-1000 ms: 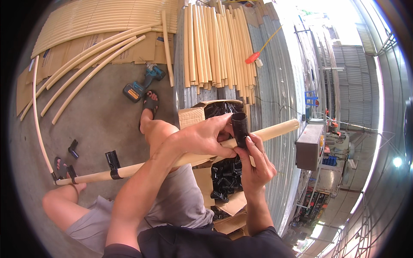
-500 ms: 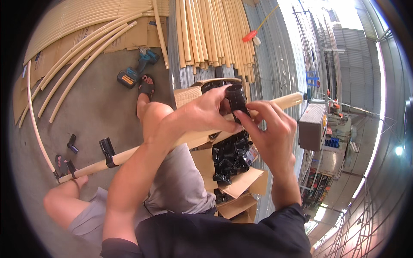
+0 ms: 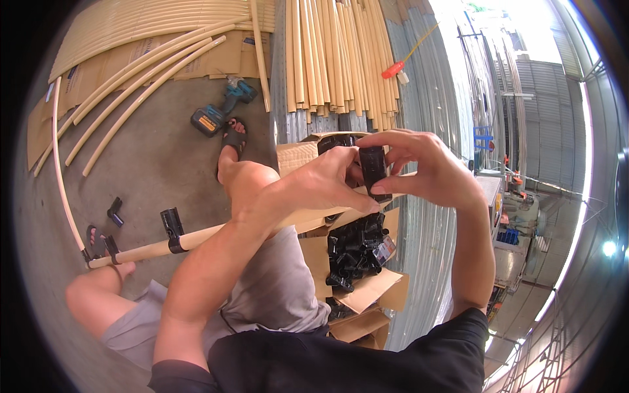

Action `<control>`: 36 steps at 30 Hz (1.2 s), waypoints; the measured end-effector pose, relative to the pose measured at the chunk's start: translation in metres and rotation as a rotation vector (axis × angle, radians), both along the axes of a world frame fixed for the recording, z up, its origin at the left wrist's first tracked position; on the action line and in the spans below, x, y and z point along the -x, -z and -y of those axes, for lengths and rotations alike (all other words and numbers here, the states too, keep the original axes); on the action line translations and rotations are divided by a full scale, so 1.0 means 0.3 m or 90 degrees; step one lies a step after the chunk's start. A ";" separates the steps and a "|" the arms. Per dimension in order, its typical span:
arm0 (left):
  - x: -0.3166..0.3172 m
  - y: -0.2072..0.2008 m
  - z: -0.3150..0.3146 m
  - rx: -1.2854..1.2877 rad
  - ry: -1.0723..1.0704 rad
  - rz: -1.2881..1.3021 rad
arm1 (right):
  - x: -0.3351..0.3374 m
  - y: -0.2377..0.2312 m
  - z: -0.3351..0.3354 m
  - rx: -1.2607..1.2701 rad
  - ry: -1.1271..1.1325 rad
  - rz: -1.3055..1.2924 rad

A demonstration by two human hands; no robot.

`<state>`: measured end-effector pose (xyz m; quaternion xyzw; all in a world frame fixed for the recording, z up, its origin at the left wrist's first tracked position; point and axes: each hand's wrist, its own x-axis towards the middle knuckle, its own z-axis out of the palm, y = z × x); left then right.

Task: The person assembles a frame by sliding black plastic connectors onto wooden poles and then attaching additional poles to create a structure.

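A black plastic pipe joint (image 3: 374, 171) stands nearly upright between my two hands, over the long cream pipe (image 3: 208, 236). My left hand (image 3: 324, 180) is closed on it from the left, with the thumb low near its base. From the right, my right hand (image 3: 429, 164) pinches it, index finger at the top and thumb near the lower end. Whether the joint sits around the pipe is hidden by my fingers. Farther left, another black joint (image 3: 172, 230) is clamped around the pipe, and a smaller black one (image 3: 111, 249) is near its end.
Cartons of black joints (image 3: 354, 255) stand beside my leg. A cordless drill (image 3: 224, 107) and a loose black joint (image 3: 115, 212) lie on the floor. Cream pipes (image 3: 337, 59) are stacked ahead on metal sheets (image 3: 419, 242); curved pipes (image 3: 131, 92) lie at far left.
My right hand has shifted its grip on the joint: the index finger now reaches over its top, with the wrist swung outward. The view has also shifted slightly.
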<state>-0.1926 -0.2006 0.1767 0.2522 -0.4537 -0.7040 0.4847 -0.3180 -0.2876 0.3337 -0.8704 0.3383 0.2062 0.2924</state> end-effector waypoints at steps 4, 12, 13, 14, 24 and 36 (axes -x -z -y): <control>0.028 0.014 0.005 -0.005 0.007 -0.112 | 0.029 0.023 0.030 -0.100 0.052 0.019; 0.021 0.061 0.018 -0.008 0.072 -0.128 | 0.040 0.063 0.061 -0.166 0.069 0.082; 0.011 0.068 0.022 -0.016 0.091 -0.126 | 0.040 0.060 0.057 -0.157 0.068 0.077; -0.001 0.078 0.025 -0.024 0.111 -0.124 | 0.038 0.058 0.055 -0.149 0.066 0.072; -0.069 0.202 0.029 -0.202 0.081 0.055 | 0.022 0.045 0.049 -0.156 0.111 0.036; -0.127 0.025 0.084 -0.141 0.095 0.364 | 0.040 0.054 0.056 -0.182 0.114 0.071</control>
